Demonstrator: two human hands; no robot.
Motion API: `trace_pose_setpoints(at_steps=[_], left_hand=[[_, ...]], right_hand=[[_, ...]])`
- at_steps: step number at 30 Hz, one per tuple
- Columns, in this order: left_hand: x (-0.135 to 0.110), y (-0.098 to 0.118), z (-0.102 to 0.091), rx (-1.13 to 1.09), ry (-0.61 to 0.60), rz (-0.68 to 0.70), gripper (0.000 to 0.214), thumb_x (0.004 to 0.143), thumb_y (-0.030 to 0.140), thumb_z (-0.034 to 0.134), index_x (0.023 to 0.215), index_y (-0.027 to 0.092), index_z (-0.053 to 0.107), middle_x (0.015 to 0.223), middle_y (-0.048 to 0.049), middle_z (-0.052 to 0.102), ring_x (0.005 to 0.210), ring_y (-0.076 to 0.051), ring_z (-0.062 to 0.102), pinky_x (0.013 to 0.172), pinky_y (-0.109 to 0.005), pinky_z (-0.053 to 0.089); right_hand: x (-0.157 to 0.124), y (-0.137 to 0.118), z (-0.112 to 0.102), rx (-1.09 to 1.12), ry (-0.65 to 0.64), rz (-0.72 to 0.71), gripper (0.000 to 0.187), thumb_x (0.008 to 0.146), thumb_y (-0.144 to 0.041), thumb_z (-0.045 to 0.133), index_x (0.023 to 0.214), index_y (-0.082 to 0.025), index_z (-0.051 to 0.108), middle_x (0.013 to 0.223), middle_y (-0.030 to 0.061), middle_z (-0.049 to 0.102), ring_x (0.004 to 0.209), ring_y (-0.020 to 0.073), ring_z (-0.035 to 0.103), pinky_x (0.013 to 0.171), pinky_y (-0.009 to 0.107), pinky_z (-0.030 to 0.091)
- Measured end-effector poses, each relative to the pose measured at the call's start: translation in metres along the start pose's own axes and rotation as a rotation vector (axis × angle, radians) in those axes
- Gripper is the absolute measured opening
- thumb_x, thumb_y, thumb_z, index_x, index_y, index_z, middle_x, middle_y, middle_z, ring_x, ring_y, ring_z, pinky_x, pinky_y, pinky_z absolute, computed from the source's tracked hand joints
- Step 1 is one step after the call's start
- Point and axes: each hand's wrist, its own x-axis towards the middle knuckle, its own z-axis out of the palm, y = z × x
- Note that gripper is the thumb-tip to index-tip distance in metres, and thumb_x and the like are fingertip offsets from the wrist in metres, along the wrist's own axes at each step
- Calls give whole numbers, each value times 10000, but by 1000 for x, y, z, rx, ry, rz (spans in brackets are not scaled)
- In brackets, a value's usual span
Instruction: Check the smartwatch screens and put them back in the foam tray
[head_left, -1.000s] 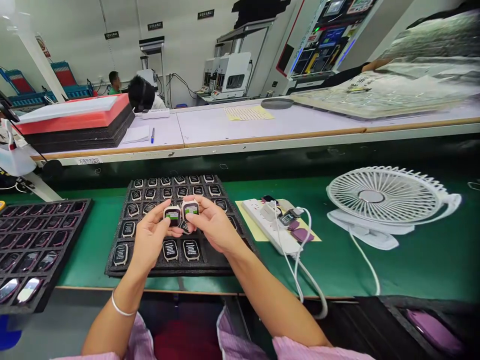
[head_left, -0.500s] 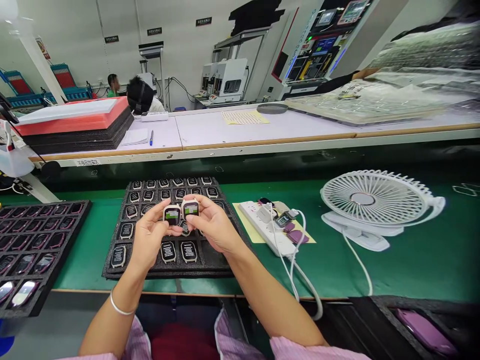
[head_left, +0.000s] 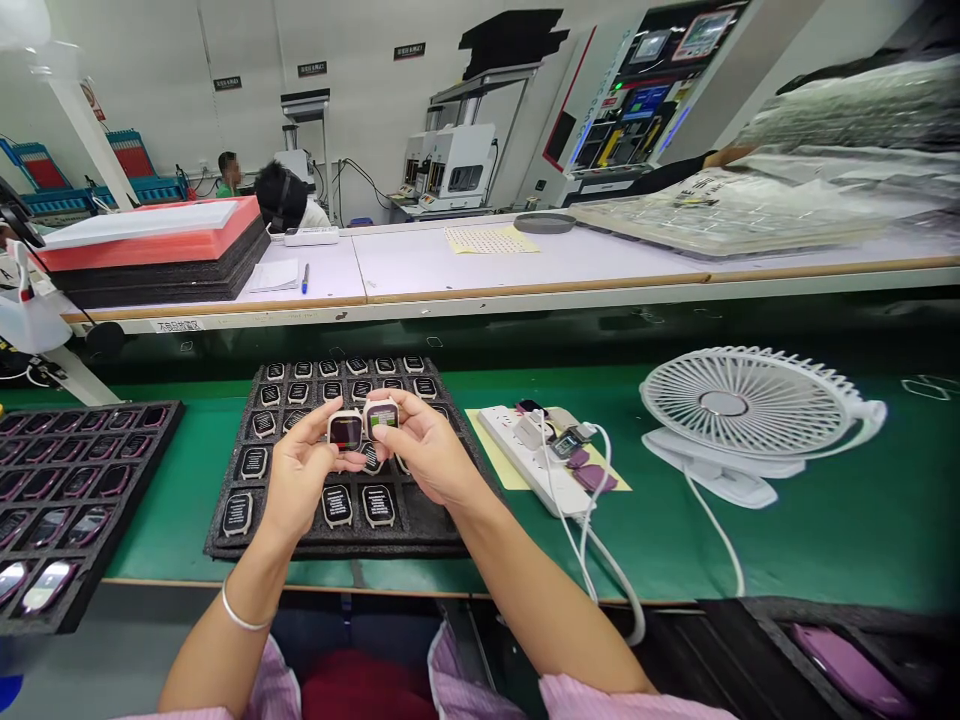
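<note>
- Darker watch [head_left: 346,430]: gripped by left hand [head_left: 298,478], over black foam tray [head_left: 431,515].
- Green-lit watch [head_left: 382,419]: right hand [head_left: 431,455] pinches it, just beside first, 2 o'clock.
- Power strip [head_left: 535,462]: 3 o'clock of hands; fan [head_left: 724,403] farther out.

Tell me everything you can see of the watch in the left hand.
The watch has a rounded-rectangular case with a pale, metallic-looking frame; no strap shows. Its glossy, glass-like screen faces the viewer, mostly dark, with faint coloured markings too small to read. The left hand grips it above the black foam-like tray. It is held close beside a second watch; I cannot tell whether they touch.
</note>
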Motion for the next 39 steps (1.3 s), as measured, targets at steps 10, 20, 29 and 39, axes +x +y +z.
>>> trace_pose_setpoints(at_steps=[10, 20, 29, 39], left_hand=[[2, 3, 0, 25, -10, 3, 509, 719, 200, 654, 1227, 172, 663, 1039, -75, 745, 657, -178, 742, 674, -357, 649], [59, 55, 13, -33, -87, 221, 572, 664, 158, 623, 1233, 181, 664, 931, -31, 732, 627, -148, 731, 648, -295, 631], [111, 124, 30, 49, -149, 535, 587, 692, 135, 643, 1270, 241, 656, 978, -19, 712, 648, -112, 708, 691, -274, 624], [119, 139, 41, 72, -154, 656, 587, 679, 143, 743, 1249, 255, 660, 943, -13, 688, 651, -116, 693, 669, -262, 598]], right_hand=[[2, -2, 0, -14, 3, -25, 354, 736, -191, 721, 1079, -218, 637, 888, -5, 611, 601, 95, 548, 560, 261, 479], [70, -55, 9, 19, -117, -175, 373, 692, -225, 691, 1058, -222, 620, 846, -16, 647, 550, 103, 562, 542, 268, 466], [131, -128, 25, -38, -264, -402, 247, 921, -396, 581, 1109, -236, 597, 858, 12, 652, 594, 129, 607, 581, 283, 492], [134, -159, 25, -98, -351, -401, 368, 771, -294, 653, 1116, -202, 568, 848, 4, 638, 630, 142, 622, 607, 300, 478]])
